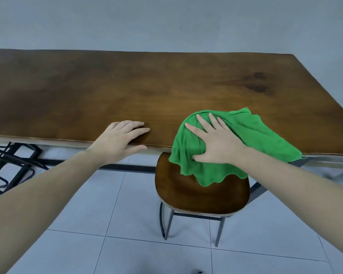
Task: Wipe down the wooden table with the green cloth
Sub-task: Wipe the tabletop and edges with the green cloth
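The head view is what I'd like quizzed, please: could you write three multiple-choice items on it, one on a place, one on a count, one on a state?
1. Where does the cloth lie?
A. on the floor
B. over the table's near edge
C. folded on the stool

2. How many hands touch the table?
A. none
B. one
C. two

3. How is the right hand on the cloth?
A. flat, fingers spread
B. bunching it in a fist
C. lifted clear of it

Answers: 1 B, part of it hangs off the edge above the stool. 2 B, only the left hand rests on bare wood, at the edge; the right is on the cloth. 3 A, its fingers lie straight and spread.
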A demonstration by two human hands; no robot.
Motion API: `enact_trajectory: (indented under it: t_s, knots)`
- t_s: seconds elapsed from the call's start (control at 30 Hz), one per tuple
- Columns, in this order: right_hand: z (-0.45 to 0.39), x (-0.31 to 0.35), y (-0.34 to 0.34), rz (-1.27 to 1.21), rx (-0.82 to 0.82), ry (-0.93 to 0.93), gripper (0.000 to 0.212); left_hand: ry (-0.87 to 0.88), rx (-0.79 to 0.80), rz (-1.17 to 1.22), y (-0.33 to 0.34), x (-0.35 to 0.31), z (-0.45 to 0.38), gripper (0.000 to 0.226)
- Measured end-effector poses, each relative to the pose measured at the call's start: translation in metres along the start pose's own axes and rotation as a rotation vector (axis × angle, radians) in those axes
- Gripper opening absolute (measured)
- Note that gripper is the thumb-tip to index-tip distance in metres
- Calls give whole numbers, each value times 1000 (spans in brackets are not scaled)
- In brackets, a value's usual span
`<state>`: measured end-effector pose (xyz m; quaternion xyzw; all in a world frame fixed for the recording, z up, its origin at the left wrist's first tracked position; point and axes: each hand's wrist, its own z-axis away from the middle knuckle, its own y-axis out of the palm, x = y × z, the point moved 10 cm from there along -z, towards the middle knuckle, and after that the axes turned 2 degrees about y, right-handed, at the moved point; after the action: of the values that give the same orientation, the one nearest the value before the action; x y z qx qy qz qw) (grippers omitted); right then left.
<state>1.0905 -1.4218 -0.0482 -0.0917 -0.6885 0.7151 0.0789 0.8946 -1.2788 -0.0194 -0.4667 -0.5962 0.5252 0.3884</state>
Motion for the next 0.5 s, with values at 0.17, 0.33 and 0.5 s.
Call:
enact_trajectory:
  t_s: [0.17, 0.33, 0.5]
  knots:
    - [-47, 65, -1, -18, 76, -10, 110, 24, -47, -26, -8, 52, 30, 65]
    - [-100, 153, -4, 18, 61, -9, 112, 7, -108, -45, -15, 100, 59, 66]
    - [-141, 231, -8, 35, 51, 18, 111, 9, -116, -16, -19, 125, 72, 63]
